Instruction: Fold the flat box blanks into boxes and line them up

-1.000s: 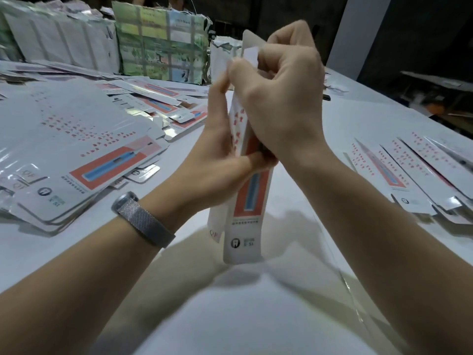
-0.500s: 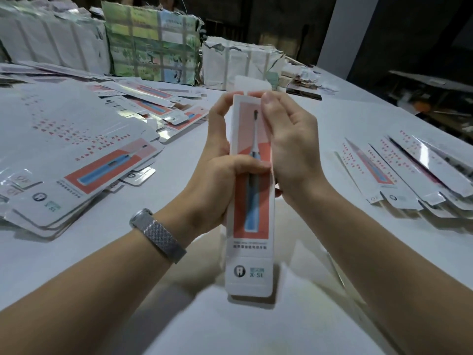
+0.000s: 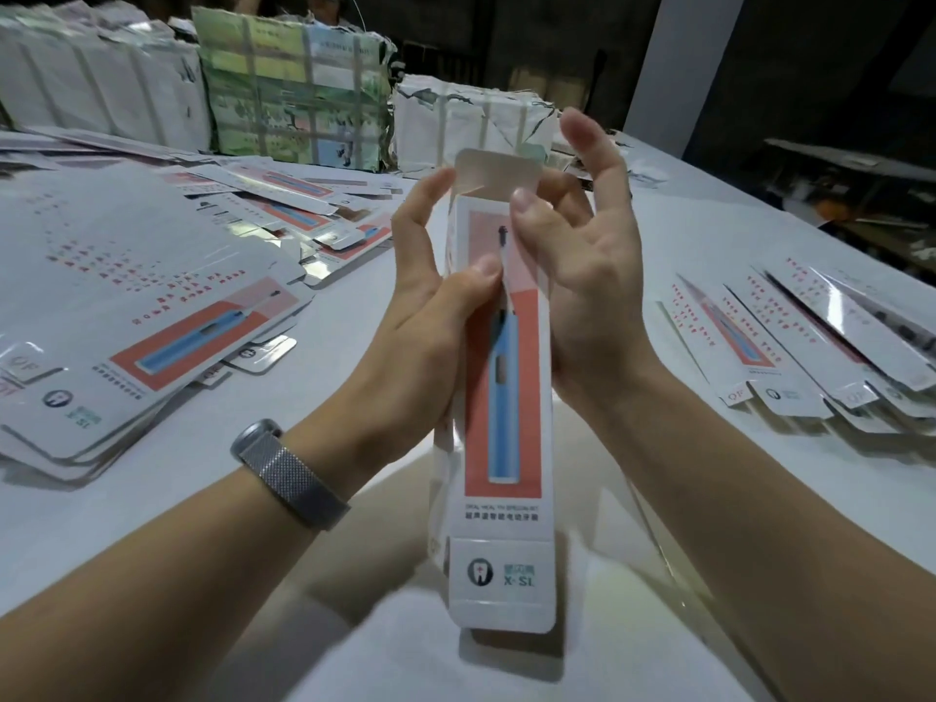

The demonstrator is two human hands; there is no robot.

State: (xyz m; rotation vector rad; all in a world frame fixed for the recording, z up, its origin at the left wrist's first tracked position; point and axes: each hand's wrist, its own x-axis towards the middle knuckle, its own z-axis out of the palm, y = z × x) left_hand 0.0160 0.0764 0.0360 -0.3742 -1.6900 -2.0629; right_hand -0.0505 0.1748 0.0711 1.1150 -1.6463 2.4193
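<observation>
- only one view here, from a camera worn on the person's head, looking forward and down along both forearms.
- it sits close: the left hand [image 3: 430,296] and right hand [image 3: 587,276] fill the middle, with the box [image 3: 504,423] upright between them.
- wide lens, so the white table [image 3: 354,306] bends away at the edges.
- the flat blanks [image 3: 152,316] fall on the left side, the row of boxes [image 3: 810,342] on the right.
- it faces the wrapped bundles [image 3: 294,93] at the table's far end, with a dark room behind.
- no second view shares the scene.
</observation>
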